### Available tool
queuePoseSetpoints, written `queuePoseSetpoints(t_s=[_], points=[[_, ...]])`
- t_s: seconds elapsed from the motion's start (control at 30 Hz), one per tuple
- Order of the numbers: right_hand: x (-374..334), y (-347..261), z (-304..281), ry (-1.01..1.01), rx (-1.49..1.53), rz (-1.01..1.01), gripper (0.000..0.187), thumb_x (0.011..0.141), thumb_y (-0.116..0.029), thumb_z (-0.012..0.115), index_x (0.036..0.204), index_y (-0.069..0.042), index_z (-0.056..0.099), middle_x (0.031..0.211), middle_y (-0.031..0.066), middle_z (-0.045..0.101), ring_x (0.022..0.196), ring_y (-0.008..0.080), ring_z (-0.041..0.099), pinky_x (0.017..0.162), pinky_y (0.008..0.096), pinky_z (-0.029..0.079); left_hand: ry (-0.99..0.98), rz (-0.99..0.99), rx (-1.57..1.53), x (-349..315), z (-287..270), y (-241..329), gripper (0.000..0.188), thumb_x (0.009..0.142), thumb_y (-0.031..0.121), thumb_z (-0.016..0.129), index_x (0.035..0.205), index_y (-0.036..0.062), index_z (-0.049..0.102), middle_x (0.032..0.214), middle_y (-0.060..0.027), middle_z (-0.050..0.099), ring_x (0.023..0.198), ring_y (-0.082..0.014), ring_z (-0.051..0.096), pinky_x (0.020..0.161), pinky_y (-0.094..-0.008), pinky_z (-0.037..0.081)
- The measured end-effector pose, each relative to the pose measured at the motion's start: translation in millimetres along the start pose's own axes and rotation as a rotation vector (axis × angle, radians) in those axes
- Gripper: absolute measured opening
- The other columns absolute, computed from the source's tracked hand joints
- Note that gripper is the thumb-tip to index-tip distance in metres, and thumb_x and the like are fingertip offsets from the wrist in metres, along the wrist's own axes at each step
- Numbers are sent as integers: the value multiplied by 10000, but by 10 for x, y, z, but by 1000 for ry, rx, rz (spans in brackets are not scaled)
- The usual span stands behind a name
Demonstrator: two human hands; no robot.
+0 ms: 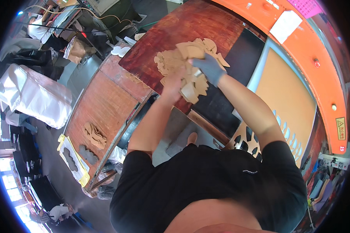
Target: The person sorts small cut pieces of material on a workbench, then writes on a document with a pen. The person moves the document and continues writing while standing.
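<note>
A heap of tan cut-out pieces [169, 62], flat and with curved or scalloped edges, lies on the worn red-brown table [190, 23]. My left hand [175, 82], bare and smeared by motion, is at the near left side of the heap; its fingers cannot be made out. My right hand [210, 69] wears a grey glove with at least one bare fingertip. It is closed over some tan pieces at the heap's right side. Beneath the pieces and my right forearm runs a black board [237, 66].
To the right, a large tan sheet [286, 81] has rows of cut holes near me. An orange machine beam [315, 50] curves along the far right. A wooden side table [105, 93] at left holds tan piece stacks [95, 136] and a grey scalloped piece [88, 154].
</note>
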State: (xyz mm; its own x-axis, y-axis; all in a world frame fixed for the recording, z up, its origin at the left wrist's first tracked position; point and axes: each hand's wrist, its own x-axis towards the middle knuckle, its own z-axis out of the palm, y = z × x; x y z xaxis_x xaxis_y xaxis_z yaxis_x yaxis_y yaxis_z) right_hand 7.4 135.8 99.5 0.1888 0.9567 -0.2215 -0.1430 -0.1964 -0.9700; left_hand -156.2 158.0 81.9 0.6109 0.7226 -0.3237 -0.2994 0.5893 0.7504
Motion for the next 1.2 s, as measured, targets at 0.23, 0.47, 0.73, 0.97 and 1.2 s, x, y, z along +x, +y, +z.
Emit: queuePoseSetpoints(t_s=[0.23, 0.47, 0.73, 0.97, 1.2], points=[[488, 687, 273, 242, -675, -108, 533, 746, -325, 663, 1121, 24, 514, 1046, 145, 586, 973, 226, 562, 847, 342, 433, 351, 207, 228, 144, -779, 48, 321, 900, 261, 509, 1152, 61, 513, 1068, -49, 572, 996, -146, 514, 869, -296, 384], [453, 630, 286, 52, -369, 111, 462, 780, -341, 575, 1074, 15, 562, 1017, 173, 602, 936, 262, 588, 811, 371, 445, 273, 26, 86, 342, -766, 130, 293, 861, 193, 538, 1120, 55, 540, 1038, -39, 594, 927, -146, 545, 810, -284, 398], [728, 374, 558, 16, -581, 141, 396, 817, -289, 494, 1044, 25, 581, 955, 183, 624, 861, 276, 609, 763, 359, 465, 376, 21, 264, 548, -627, 313, 300, 853, 122, 520, 1136, 31, 486, 1028, -67, 576, 923, -182, 557, 770, -314, 465], [470, 700, 227, -216, -1049, -229, 317, 798, -251, 505, 965, 1, 599, 932, 171, 613, 837, 277, 596, 742, 362, 462, 528, 268, 184, 290, -610, -77, 428, 861, 95, 509, 1264, -2, 400, 1133, -93, 533, 1052, -191, 505, 879, -319, 413], [290, 636, 578, 78, -262, 143, 390, 749, -298, 559, 966, 22, 604, 972, 214, 614, 923, 315, 594, 783, 374, 459, 338, 236, 142, 425, -721, -139, 389, 856, 111, 520, 1218, -6, 437, 1128, -84, 543, 1018, -187, 524, 868, -313, 416]])
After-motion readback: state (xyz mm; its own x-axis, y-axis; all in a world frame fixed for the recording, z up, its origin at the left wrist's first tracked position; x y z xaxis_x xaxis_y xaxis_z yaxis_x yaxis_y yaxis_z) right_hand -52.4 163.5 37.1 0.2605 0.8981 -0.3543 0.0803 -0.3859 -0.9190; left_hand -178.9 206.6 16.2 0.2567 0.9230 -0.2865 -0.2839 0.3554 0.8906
